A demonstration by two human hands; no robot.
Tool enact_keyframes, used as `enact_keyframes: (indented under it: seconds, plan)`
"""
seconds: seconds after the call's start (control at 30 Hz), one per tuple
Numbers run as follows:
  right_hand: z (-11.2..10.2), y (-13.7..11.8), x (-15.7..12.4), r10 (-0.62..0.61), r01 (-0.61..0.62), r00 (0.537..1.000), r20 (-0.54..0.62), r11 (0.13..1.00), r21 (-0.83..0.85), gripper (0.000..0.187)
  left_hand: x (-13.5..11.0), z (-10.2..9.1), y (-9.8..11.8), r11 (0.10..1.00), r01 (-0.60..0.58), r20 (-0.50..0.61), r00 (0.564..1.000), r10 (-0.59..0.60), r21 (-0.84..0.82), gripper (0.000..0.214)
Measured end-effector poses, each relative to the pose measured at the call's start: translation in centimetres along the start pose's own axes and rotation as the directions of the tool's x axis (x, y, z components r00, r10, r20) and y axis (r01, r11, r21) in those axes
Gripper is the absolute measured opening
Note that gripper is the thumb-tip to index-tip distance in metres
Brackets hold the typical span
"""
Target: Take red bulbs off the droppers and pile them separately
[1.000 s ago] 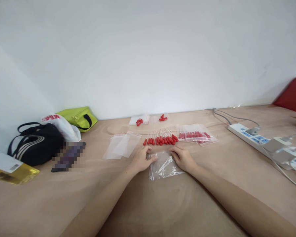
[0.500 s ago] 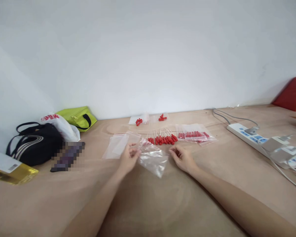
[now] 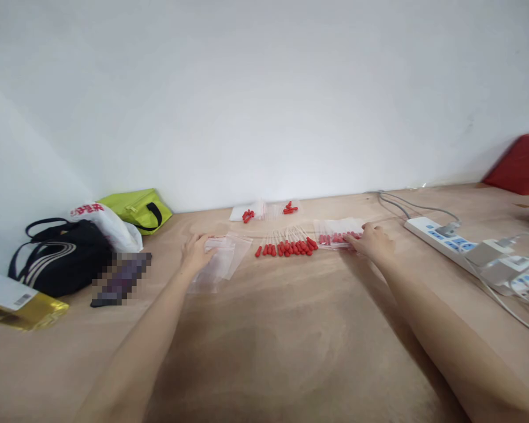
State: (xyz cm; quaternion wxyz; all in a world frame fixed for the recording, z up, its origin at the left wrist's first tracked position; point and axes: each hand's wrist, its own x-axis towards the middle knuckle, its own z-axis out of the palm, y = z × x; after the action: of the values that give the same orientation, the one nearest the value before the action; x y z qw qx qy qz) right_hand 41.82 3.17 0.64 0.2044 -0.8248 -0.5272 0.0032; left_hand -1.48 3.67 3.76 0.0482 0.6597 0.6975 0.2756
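Note:
My left hand lies with fingers spread on a stack of empty clear zip bags on the wooden table. My right hand rests on clear bags holding red-tipped sticks at the right of the row; its fingers are slightly curled on them. Between the hands lies a loose row of red-tipped sticks. Two small bags with red pieces sit farther back by the wall.
A black bag, a white plastic bag and a green pouch stand at the left, with a yellow packet nearer. A white power strip with plugs and cables is at the right. A red object leans by the wall.
My left hand carried the clear bag left and set it on the empty bag stack. My right hand moved up and right onto the filled bags.

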Motion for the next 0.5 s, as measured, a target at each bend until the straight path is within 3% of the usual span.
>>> enact_keyframes:
  seconds: [0.03, 0.1, 0.2, 0.33, 0.4, 0.5]
  plan:
    - [0.1, 0.3, 0.3, 0.015, -0.016, 0.999, 0.035, 0.999, 0.027, 0.067, -0.9, 0.6, 0.6, 1.000, -0.007, -0.051, 0.999, 0.009, 0.028, 0.032]
    - [0.3, 0.8, 0.9, 0.023, -0.030, 0.997, 0.073, 0.995, 0.097, 0.074, -3.0, 1.7, 1.7, 0.984, -0.112, -0.158, 0.978, 0.133, 0.135, 0.030]
    - [0.4, 1.4, 1.7, 0.038, -0.059, 0.993, 0.116, 0.980, 0.188, 0.068, -6.1, 3.2, 2.9, 0.936, -0.296, -0.131, 0.937, 0.323, 0.192, 0.027]
    - [0.4, 2.2, 2.3, 0.077, -0.160, 0.967, 0.243, 0.927, 0.341, 0.042, -8.8, 4.4, 3.9, 0.913, -0.374, -0.096, 0.915, 0.392, 0.163, 0.028]
    - [0.3, 2.6, 2.4, 0.101, -0.178, 0.975, 0.197, 0.888, 0.424, 0.036, -9.4, 4.8, 4.3, 0.895, -0.429, -0.070, 0.896, 0.439, 0.127, 0.027]
    - [-0.3, 2.6, 2.4, 0.148, -0.126, 0.989, 0.002, 0.835, 0.536, 0.031, -9.8, 5.1, 5.1, 0.873, -0.483, -0.024, 0.874, 0.485, 0.062, 0.024]
